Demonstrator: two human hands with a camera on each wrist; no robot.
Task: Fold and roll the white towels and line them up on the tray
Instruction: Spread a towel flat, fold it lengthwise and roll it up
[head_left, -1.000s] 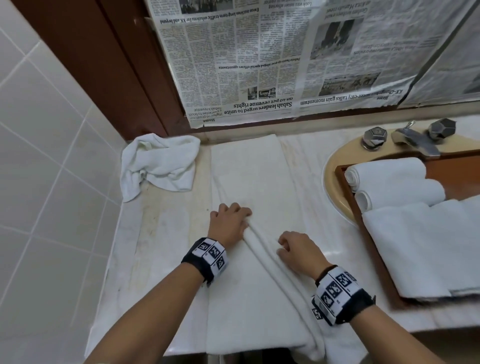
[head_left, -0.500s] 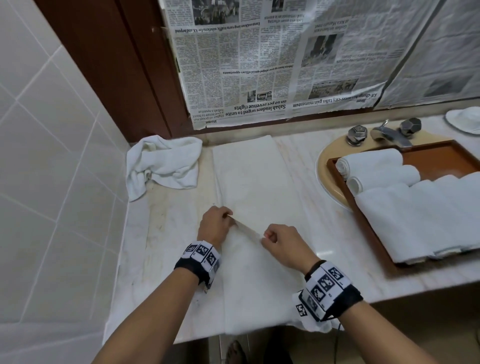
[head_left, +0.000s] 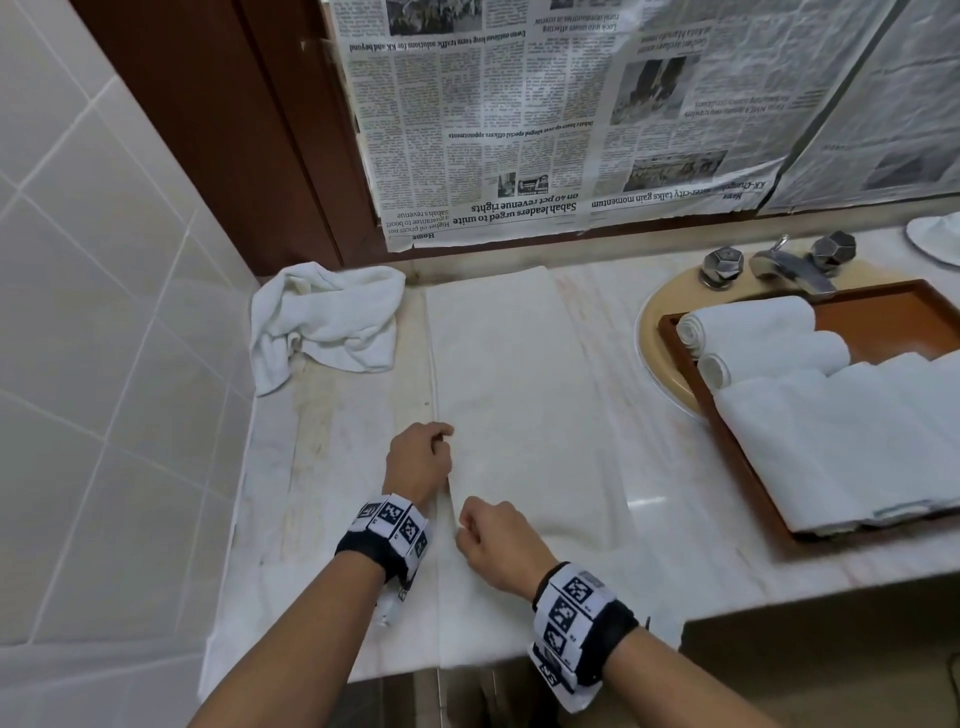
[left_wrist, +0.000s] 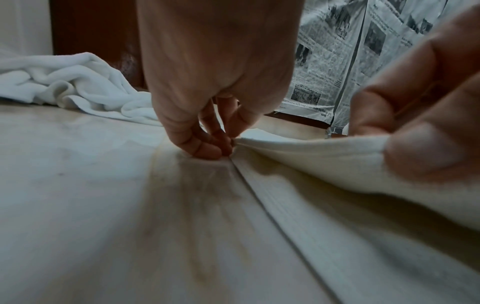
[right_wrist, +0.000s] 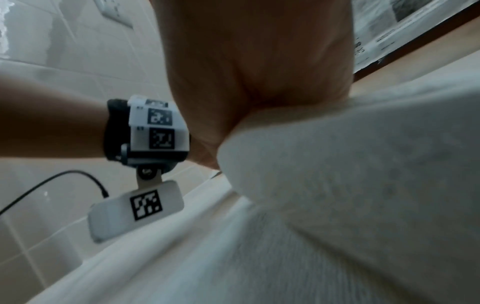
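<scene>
A long white towel (head_left: 519, 389) lies flat on the marble counter, running from the back wall to the front edge. My left hand (head_left: 442, 436) pinches its left long edge, fingertips down on the counter (left_wrist: 226, 148). Just nearer me, my right hand (head_left: 463, 520) pinches the same edge and holds it slightly lifted (left_wrist: 426, 152). In the right wrist view the towel (right_wrist: 350, 185) bulges under my right hand (right_wrist: 259, 72). The brown tray (head_left: 893, 317) on the right holds two rolled towels (head_left: 748, 322) (head_left: 779, 358).
A stack of folded white towels (head_left: 852, 441) covers the tray's near part. A crumpled towel (head_left: 327, 317) lies at the back left corner. The tray sits over a sink (head_left: 655, 358) with a faucet (head_left: 784, 262). Newspaper (head_left: 545, 114) covers the back wall; tiles stand left.
Both hands picked up the towel's fold from the middle and carried it left and toward me. It now meets the towel's left edge, and the diagonal ridge is gone.
</scene>
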